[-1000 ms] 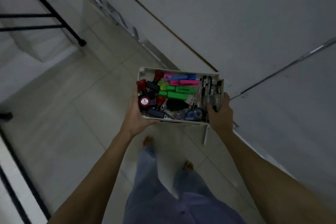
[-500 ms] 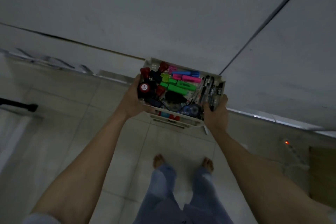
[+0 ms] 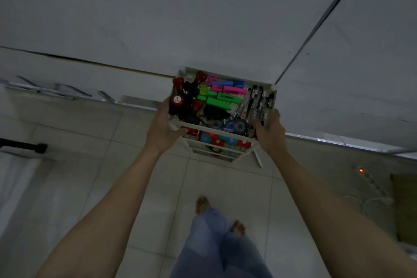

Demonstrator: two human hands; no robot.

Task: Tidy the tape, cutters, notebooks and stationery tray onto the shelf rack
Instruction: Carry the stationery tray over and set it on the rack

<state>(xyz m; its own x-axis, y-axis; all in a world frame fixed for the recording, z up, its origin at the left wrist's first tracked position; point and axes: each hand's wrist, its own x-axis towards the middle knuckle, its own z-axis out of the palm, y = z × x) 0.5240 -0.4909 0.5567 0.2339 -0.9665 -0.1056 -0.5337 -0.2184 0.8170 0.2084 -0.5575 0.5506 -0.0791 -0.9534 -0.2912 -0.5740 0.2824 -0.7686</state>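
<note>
1. White lettering is seen on the blue, round-bodied correction-tape dispenser (image 3: 234, 126) lying at the near edge of the white plastic stationery tray (image 3: 225, 71); it is too blurred to be read.
2. A small white mark is seen on the round red cap of the black stamp (image 3: 177, 100) at the tray's left side; it cannot be made out.
3. No other text is legible.

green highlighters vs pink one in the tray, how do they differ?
Colour: the green highlighters are bright green, the pink highlighter magenta. Count: at least two green show, one pink. Position: green lie nearer the person, pink nearer the wall. Shared: both lie flat, roughly parallel, in the stationery tray held by both hands.
</note>
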